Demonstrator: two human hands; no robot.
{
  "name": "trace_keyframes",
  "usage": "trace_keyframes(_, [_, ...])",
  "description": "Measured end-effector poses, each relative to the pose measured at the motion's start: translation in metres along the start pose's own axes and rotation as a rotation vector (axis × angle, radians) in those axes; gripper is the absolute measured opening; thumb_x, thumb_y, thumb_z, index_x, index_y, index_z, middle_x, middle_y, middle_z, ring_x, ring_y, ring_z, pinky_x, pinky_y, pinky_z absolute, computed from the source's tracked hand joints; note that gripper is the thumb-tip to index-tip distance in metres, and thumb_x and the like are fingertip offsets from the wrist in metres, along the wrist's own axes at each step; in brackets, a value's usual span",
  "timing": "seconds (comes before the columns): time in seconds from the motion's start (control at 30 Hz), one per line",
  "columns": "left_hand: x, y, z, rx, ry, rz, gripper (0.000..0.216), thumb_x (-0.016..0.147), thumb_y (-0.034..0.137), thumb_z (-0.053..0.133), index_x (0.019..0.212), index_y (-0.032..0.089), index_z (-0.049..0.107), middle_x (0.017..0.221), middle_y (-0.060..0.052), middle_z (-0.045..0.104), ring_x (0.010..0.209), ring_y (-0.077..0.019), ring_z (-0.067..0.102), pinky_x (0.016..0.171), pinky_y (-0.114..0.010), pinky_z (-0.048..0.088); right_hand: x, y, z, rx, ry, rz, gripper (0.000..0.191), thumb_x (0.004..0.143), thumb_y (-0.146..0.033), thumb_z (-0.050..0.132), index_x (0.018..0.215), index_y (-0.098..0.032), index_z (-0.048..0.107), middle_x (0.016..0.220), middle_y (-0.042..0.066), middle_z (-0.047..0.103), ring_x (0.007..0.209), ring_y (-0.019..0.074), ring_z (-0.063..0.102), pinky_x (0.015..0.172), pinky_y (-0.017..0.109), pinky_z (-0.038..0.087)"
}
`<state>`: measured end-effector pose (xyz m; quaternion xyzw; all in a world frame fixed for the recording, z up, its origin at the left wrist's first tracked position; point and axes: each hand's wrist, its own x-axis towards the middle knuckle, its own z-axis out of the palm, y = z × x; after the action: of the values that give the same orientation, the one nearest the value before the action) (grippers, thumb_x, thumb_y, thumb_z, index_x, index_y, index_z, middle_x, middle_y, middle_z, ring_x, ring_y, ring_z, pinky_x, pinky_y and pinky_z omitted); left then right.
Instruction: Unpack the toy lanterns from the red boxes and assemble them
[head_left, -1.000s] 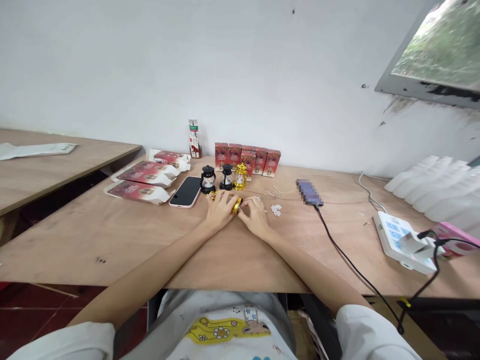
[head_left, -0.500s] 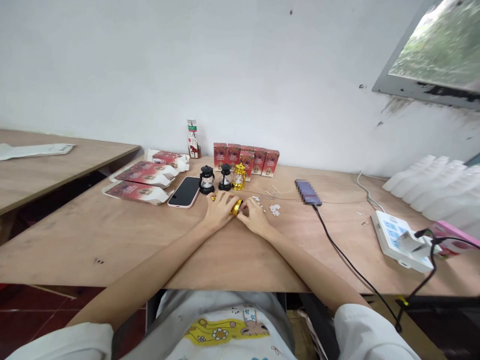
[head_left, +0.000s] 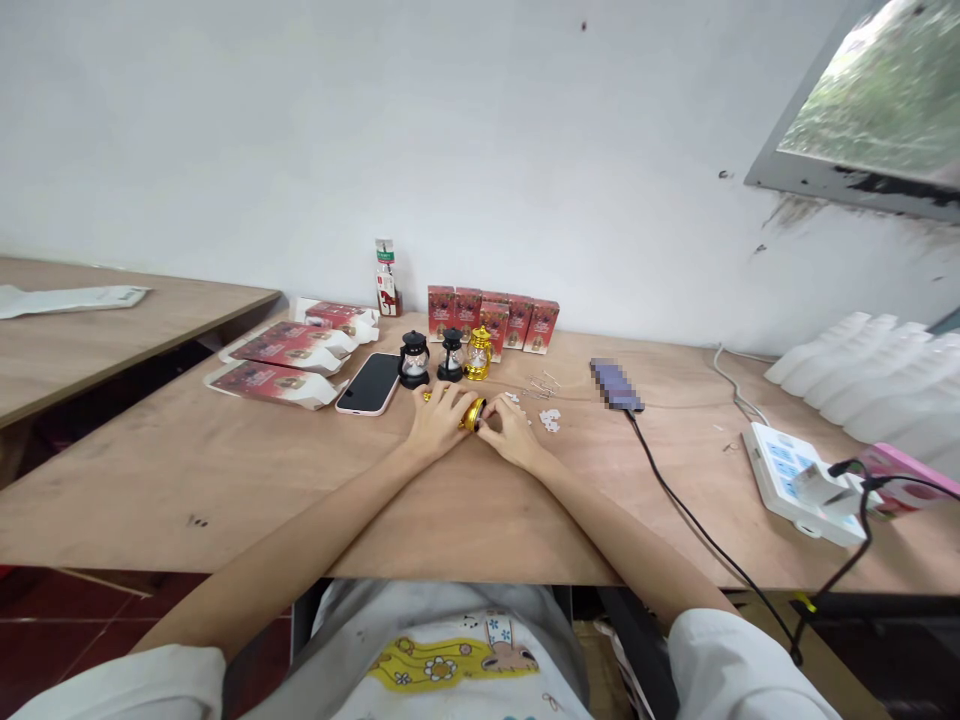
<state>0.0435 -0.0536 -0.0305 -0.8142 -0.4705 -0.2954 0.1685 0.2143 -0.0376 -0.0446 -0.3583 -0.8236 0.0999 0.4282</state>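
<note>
Pale wall (head_left: 300,140) backed the wooden desk (head_left: 247,500), whose plain surface ran wide from its middle to the near edge. Toward the right edge lay a power strip (head_left: 769,462). Mid-desk, the left hand (head_left: 435,425) gripped a gold lantern (head_left: 472,415) turned sideways; the right hand (head_left: 514,432), fingers bent, met its end, any grip unclear.
</note>
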Motion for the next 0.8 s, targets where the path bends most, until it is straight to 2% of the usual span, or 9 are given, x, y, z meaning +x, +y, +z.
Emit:
trace_keyframes(0.2, [0.000, -0.001, -0.001, 0.004, 0.002, -0.047, 0.032, 0.078, 0.026, 0.059, 0.110, 0.021, 0.058, 0.110, -0.012, 0.063, 0.103, -0.0299, 0.049, 0.081, -0.045, 0.026, 0.001, 0.000, -0.003, 0.048, 0.003, -0.045, 0.006, 0.073, -0.016, 0.052, 0.073, -0.021, 0.049, 0.077, 0.001, 0.054, 0.075, 0.0156, 0.053, 0.073, 0.029, 0.045])
trace_keyframes(0.4, [0.001, -0.009, -0.005, -0.032, 0.050, -0.229, 0.034, 0.076, 0.031, 0.062, 0.108, 0.020, 0.055, 0.110, -0.011, 0.062, 0.104, -0.0306, 0.049, 0.082, -0.044, 0.028, 0.001, 0.006, -0.003, 0.000, 0.016, -0.058, 0.007, 0.075, -0.014, 0.050, 0.073, -0.021, 0.051, 0.076, 0.001, 0.056, 0.074, 0.0152, 0.054, 0.072, 0.028, 0.044])
trace_keyframes(0.53, [0.000, -0.014, -0.008, -0.038, 0.090, -0.316, 0.034, 0.076, 0.033, 0.062, 0.107, 0.021, 0.054, 0.108, -0.011, 0.063, 0.103, -0.0314, 0.049, 0.082, -0.043, 0.028, 0.005, 0.027, -0.007, -0.200, 0.159, 0.042, 0.009, 0.081, -0.019, 0.050, 0.074, -0.020, 0.055, 0.079, 0.004, 0.059, 0.079, 0.0189, 0.055, 0.076, 0.033, 0.043])
trace_keyframes(0.67, [0.001, -0.015, -0.008, -0.060, 0.097, -0.300, 0.033, 0.076, 0.032, 0.061, 0.106, 0.021, 0.055, 0.107, -0.011, 0.063, 0.102, -0.0306, 0.049, 0.082, -0.043, 0.028, 0.010, 0.056, -0.013, -0.373, 0.314, 0.120, 0.022, 0.087, -0.028, 0.047, 0.070, -0.020, 0.059, 0.078, 0.007, 0.060, 0.087, 0.0228, 0.052, 0.082, 0.039, 0.039])
trace_keyframes(0.8, [0.002, -0.014, -0.007, -0.070, 0.086, -0.268, 0.034, 0.076, 0.033, 0.062, 0.107, 0.020, 0.055, 0.106, -0.011, 0.063, 0.102, -0.0297, 0.050, 0.082, -0.042, 0.027, 0.012, 0.067, -0.016, -0.464, 0.335, 0.137, 0.024, 0.087, -0.033, 0.049, 0.075, -0.018, 0.064, 0.085, 0.011, 0.061, 0.095, 0.0254, 0.049, 0.083, 0.041, 0.038])
